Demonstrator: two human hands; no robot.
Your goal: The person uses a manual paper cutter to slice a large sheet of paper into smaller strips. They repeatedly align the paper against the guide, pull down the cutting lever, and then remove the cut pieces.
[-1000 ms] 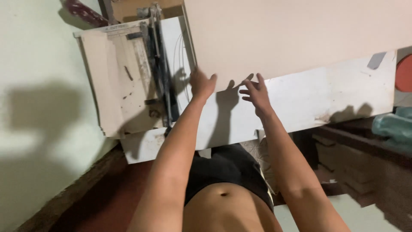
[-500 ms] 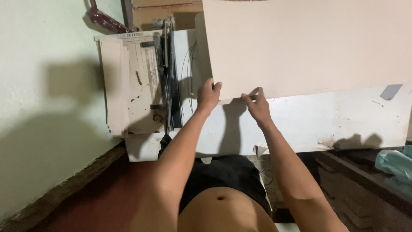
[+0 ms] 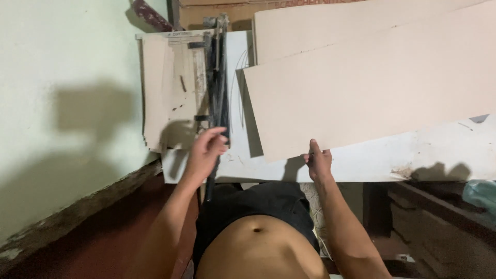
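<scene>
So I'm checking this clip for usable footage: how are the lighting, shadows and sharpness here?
Head view: hard light from one source; a dark, crisp-edged shadow falls on the pale wall at left, smaller ones under the left hand and right hand; the cardboard sheet is evenly lit without glare; hands slightly soft, lower right dim.

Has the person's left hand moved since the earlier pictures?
Yes. The left hand left the large beige cardboard sheet and went left to the black cutter arm of the white cutting table.

Beige board (image 3: 372,88) on white table (image 3: 413,160) (black-armed cutter (image 3: 217,77)); pale green wall (image 3: 62,77).
</scene>
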